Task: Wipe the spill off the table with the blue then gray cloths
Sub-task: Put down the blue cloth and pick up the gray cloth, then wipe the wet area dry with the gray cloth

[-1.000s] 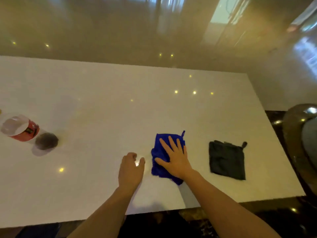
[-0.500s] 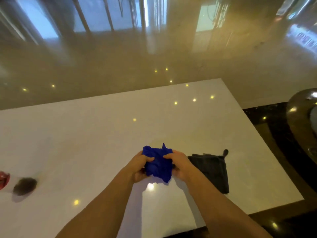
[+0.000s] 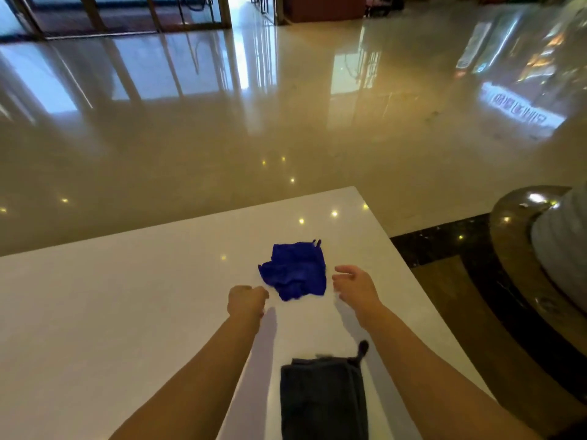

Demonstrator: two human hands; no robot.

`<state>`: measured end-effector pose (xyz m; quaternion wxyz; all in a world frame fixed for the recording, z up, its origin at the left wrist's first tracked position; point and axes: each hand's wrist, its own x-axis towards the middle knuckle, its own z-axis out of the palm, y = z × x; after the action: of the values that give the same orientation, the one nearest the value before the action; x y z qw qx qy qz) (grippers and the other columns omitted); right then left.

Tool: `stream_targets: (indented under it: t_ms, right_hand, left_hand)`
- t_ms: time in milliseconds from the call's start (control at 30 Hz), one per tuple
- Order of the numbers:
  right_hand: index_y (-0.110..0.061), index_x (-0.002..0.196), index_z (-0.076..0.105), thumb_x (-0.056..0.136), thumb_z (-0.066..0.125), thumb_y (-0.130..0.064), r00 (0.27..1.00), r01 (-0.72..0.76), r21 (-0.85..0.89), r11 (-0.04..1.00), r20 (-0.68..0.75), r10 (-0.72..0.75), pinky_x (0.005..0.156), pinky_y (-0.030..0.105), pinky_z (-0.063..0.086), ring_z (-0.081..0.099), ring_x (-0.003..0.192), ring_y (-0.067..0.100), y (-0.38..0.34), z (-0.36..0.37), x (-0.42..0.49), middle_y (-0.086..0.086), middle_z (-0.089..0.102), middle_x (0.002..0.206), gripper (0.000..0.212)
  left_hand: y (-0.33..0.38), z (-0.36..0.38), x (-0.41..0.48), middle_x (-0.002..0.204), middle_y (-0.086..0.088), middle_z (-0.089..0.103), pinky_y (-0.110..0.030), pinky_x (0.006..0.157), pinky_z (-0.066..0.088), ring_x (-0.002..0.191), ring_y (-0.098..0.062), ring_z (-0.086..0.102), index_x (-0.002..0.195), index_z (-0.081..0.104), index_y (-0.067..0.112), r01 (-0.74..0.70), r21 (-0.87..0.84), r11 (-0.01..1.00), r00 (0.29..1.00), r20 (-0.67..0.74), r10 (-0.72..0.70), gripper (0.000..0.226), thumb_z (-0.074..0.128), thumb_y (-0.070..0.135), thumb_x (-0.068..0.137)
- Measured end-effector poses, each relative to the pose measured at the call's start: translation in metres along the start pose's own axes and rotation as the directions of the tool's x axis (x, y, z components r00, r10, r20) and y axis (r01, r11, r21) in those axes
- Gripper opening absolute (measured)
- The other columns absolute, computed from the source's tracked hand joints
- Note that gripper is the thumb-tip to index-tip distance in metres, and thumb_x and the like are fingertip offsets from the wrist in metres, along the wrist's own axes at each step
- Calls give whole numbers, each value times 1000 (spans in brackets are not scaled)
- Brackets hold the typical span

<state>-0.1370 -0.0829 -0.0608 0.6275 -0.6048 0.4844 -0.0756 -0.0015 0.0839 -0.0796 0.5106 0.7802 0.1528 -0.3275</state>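
The blue cloth (image 3: 295,269) lies crumpled on the white table (image 3: 127,312) near its far right corner. My left hand (image 3: 246,301) hovers just left of it with the fingers curled shut, holding nothing. To the cloth's right, my right hand (image 3: 354,284) has its fingers apart and is empty. The gray cloth (image 3: 322,398), folded with a small loop at its corner, rests between my forearms at the near edge. No spill shows on the visible tabletop.
The table's right edge drops to a dark-bordered glossy floor (image 3: 444,246). A large rounded metallic object (image 3: 524,236) stands to the right of the table. Beyond the table's far edge is a shiny beige floor with glass doors.
Both hands held the bunched blue cloth half a second ago; now it lies loose farther out on the table and both hands are off it. The view tilted up and right, so the bottle is out of frame.
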Motion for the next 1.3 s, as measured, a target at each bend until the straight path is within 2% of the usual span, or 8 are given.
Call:
stream_targets:
  t_ms: [167,300,500,633,800,867,1000,1300]
  right_hand:
    - [-22,147,44,89,70,-46,999,-13,-703,711,-31,-12,105,40,44,44,129,33,88,-14,-53,13,41,146,68]
    - [-15,147,41,88,74,-38,999,-32,-721,693,-3,43,106,43,47,46,126,37,116,-14,-91,15,35,145,72]
    - [-14,102,67,87,65,-7,994,105,-594,797,92,-63,73,29,52,65,94,29,107,-6,-109,10,70,104,18]
    - [-25,93,68,86,67,1,959,133,-369,920,284,-24,58,10,50,68,84,18,85,38,-123,-3,71,89,27]
    - [-21,128,60,93,67,-6,902,187,-372,909,432,-9,95,32,55,62,111,20,65,124,-122,3,64,127,39]
    - [-22,145,47,95,67,-23,901,416,-568,710,363,-238,101,29,46,55,125,22,70,153,-129,6,52,143,55]
    - [-34,160,25,96,33,-68,523,843,-537,37,801,-290,124,57,14,13,155,36,120,207,-152,5,18,170,73]
    - [-37,159,20,94,22,-74,509,791,-583,-188,796,-328,120,69,11,11,154,42,71,350,-39,6,17,170,75]
  left_hand:
    - [-92,16,-66,125,-10,54,-31,81,47,107,-26,57,128,47,12,-230,593,772,968,220,119,73,79,49,73]
    - [-117,16,-99,106,-8,57,-37,80,54,98,-28,59,100,56,16,-349,712,609,937,269,222,30,71,31,80]
    - [-121,-26,-110,99,-29,64,-51,86,55,89,-34,62,101,56,-3,-167,122,978,939,323,120,19,60,-9,84]
    - [-132,-99,-107,112,-26,67,-52,88,54,98,-40,65,115,60,4,93,-281,955,958,285,-10,29,59,-9,88]
    - [-142,-188,-86,127,-19,63,-51,95,53,112,-36,62,124,57,15,42,-354,934,995,98,-8,38,70,11,89]
    - [-158,-215,-82,136,-12,56,-50,103,48,122,-34,54,131,51,18,-71,-67,995,985,-163,59,51,74,31,87]
    - [-228,-269,-74,164,-15,22,-55,120,24,148,-41,18,153,28,20,148,505,850,804,-562,194,77,45,64,91]
    - [-297,-280,-59,165,-6,-22,-56,122,-9,149,-37,-26,154,-21,36,279,652,705,825,-538,171,81,6,76,89]
